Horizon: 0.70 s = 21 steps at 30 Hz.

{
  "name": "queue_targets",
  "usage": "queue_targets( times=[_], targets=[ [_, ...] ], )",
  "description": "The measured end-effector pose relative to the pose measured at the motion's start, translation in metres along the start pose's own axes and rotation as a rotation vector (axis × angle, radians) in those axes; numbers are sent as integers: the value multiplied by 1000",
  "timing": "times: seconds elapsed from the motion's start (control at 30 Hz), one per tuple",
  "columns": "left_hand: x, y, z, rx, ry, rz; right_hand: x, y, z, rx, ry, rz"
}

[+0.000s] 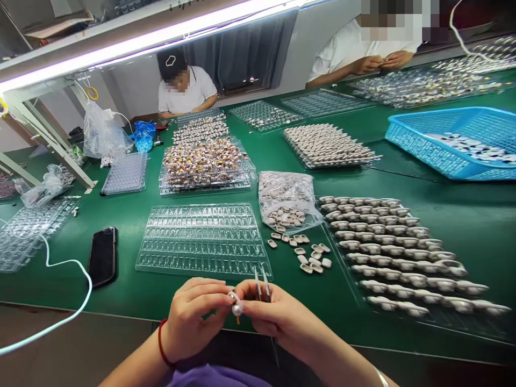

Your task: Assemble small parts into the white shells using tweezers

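Note:
Close to the table's near edge, my left hand (201, 314) pinches a small white rounded piece (237, 308) that looks like an earbud shell. A short orange-yellow tab sticks out below it. My right hand (278, 317) meets it from the other side, thumb and forefinger at the piece. Metal tweezers (263, 287) are gripped in that same hand, tips pointing up and away from the piece. Just beyond both hands lies a clear plastic tray (201, 240) with rows of slots. Loose beige shell pieces (315, 256) are scattered to the right of it.
A bag of shells (286, 196) and a tray of beige parts (403, 258) lie right. Stacked trays of wired parts (205, 164) stand behind. A phone (102, 256) and white cable (66, 320) are left. A blue basket (455, 145) sits far right; two people work opposite.

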<state>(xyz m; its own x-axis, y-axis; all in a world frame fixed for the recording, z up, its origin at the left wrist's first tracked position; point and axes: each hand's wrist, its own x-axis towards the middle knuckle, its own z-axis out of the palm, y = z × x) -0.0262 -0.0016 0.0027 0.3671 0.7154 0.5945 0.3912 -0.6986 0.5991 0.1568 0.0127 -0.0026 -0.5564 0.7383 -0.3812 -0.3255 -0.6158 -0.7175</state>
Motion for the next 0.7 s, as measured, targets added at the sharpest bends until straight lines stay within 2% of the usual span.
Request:
queue_targets(
  times=[0.2, 0.33, 0.5, 0.7],
  targets=[
    [-4, 3, 4, -57, 27, -90, -4, 0, 3, -210, 109, -158],
    [-8, 3, 6, -126, 12, -139, -7, 0, 1, -369, 92, -245],
    [-11, 4, 8, -170, 37, -270, -9, 4, 1, -588, 118, -346],
    [-13, 1, 11, -252, 62, -447, -8, 5, 4, -661, 122, -406]
  ],
)
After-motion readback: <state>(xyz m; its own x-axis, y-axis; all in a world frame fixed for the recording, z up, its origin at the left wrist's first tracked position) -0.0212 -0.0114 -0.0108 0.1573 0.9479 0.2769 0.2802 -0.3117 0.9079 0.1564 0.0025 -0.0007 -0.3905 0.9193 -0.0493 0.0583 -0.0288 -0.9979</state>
